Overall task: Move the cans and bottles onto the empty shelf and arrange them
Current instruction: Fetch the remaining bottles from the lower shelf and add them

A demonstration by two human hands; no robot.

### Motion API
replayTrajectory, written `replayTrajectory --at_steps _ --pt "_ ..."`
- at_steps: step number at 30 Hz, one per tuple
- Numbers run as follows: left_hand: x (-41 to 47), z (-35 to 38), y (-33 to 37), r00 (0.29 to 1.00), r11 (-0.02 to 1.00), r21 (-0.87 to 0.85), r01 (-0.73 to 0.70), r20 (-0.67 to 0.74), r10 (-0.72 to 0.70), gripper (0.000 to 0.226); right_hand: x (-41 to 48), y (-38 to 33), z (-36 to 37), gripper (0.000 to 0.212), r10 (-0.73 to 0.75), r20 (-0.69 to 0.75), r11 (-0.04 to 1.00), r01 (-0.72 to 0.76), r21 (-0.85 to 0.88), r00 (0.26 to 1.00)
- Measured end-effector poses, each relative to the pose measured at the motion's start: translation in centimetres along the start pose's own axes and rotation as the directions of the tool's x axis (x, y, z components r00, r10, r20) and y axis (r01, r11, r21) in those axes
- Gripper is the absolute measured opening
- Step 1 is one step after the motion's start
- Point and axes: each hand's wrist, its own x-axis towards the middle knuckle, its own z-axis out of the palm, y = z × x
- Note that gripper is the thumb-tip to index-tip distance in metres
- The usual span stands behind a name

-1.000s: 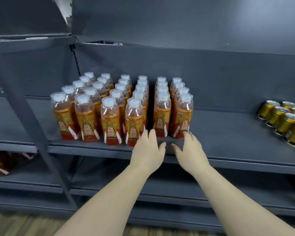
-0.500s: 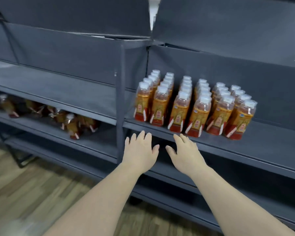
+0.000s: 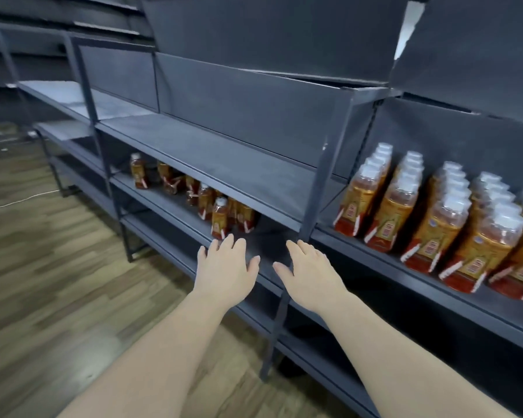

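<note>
Several amber tea bottles with white caps stand in neat rows (image 3: 435, 212) on the right shelf bay. Under the bare upper shelf (image 3: 224, 164) of the left bay, a loose cluster of the same bottles (image 3: 206, 200) sits on a lower shelf, one nearest bottle (image 3: 219, 218) upright at the front. My left hand (image 3: 225, 267) hovers just in front of that nearest bottle, fingers spread, holding nothing. My right hand (image 3: 310, 271) is beside it, open and empty, in front of the shelf upright.
A dark metal upright (image 3: 320, 188) divides the two bays, right behind my right hand. More dark shelves run away to the left. Wood-look floor (image 3: 58, 267) lies at the left, with a white cable across it.
The view has swung left: the arranged bottles slid to the right edge and the gold cans left the frame. Both hands moved from the arranged rows toward the lower-shelf bottles.
</note>
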Motion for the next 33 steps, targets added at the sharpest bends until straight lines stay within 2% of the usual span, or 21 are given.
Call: replayTrajectory --at_steps 9,16,21,26,33 --pt "4.7 -1.8 -6.3 0.978 0.977 0.063 0.203 -0.06 -0.199 0.054 9.5 -5.2 1.9 0.063 -0.199 0.057 0.979 0.195 0.067 0.978" --pt "9.3 -3.0 -9.5 0.95 0.951 0.081 0.299 -0.117 -0.288 0.042 17.6 -8.2 2.6 0.058 -0.304 0.138 0.947 0.283 0.151 0.943" --pt "11.3 -2.6 -12.3 0.914 0.906 0.116 0.406 -0.07 -0.401 0.041 21.2 -10.0 3.8 0.064 -0.355 0.176 0.928 0.322 0.187 0.918" --pt "13.2 -1.9 -15.2 0.896 0.891 0.091 0.444 -0.026 -0.444 0.05 24.0 -11.7 5.5 0.066 -0.366 0.203 0.924 0.328 0.199 0.908" --pt "17.3 -0.8 -19.9 0.919 0.916 0.081 0.394 0.0 -0.395 0.055 28.6 -14.4 8.5 0.068 -0.302 0.225 0.949 0.27 0.161 0.926"
